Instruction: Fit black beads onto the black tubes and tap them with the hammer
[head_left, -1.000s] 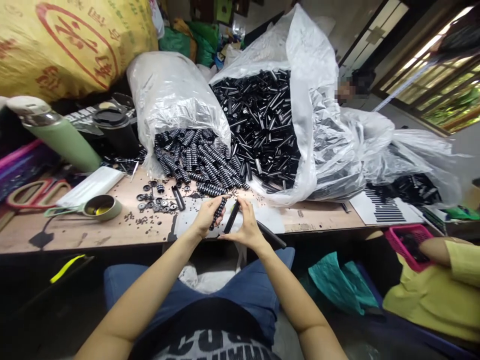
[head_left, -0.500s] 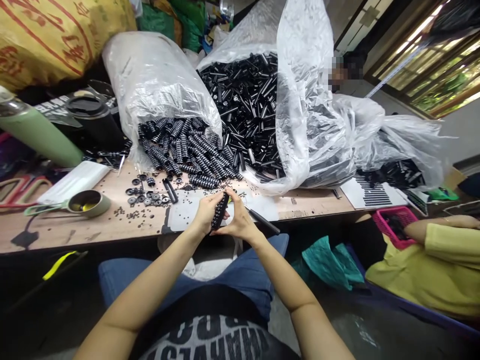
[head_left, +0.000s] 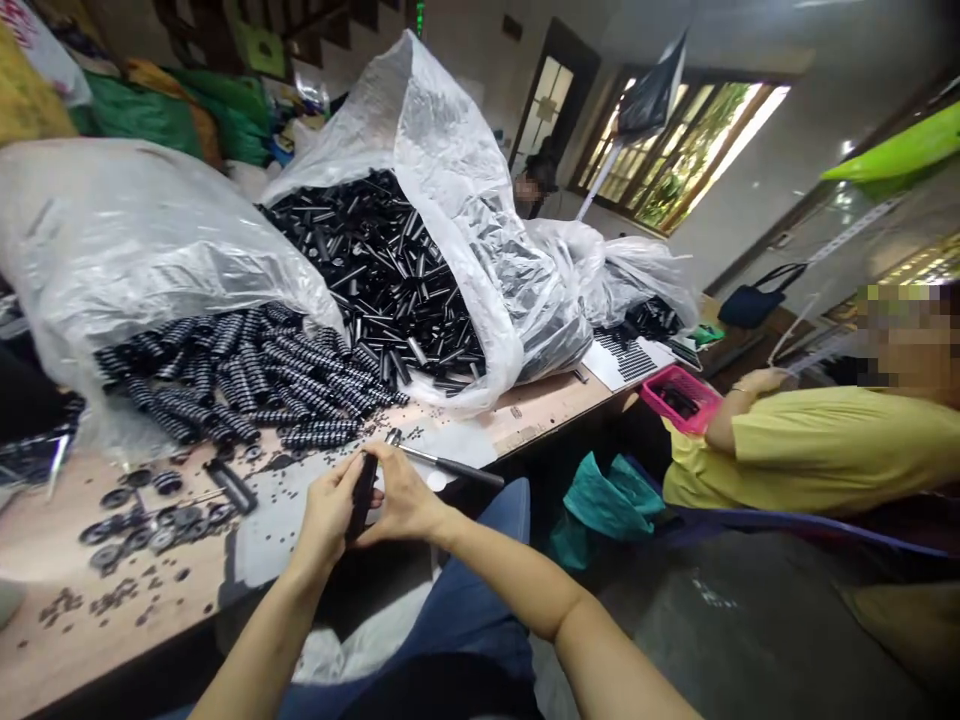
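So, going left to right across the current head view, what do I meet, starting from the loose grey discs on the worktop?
Grey discs, black tube, left hand, black piece in the hands, right hand, crumpled teal plastic, pink basket, co-worker's yellow sleeve.

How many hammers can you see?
1. The hammer lies partly on the white sheet, near the person's right hand. Others might be hidden behind the bags.
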